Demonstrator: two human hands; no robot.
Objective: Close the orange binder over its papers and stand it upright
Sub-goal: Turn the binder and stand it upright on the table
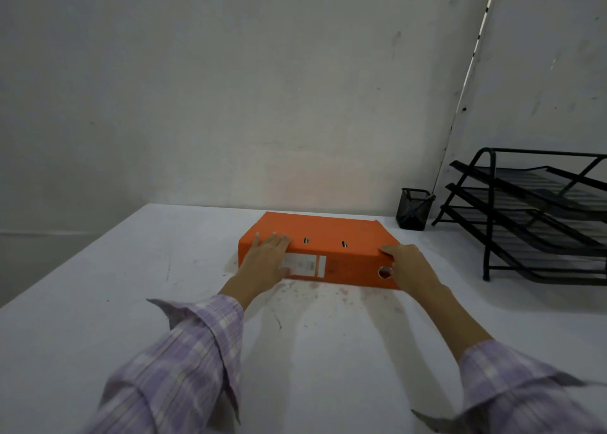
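The orange binder (328, 233) lies flat and closed on the white table (98, 302), its spine with a white label and a finger hole facing me. No papers show. My left hand (266, 258) grips the spine's left end, fingers over the top cover and thumb on the label. At the right end of the spine my right hand (409, 267) holds on beside the finger hole, fingers curled over the top edge.
A black mesh pen cup (414, 208) stands just behind the binder's right corner. A black three-tier wire letter tray (532, 217) fills the right side. The grey wall rises close behind the table's far edge.
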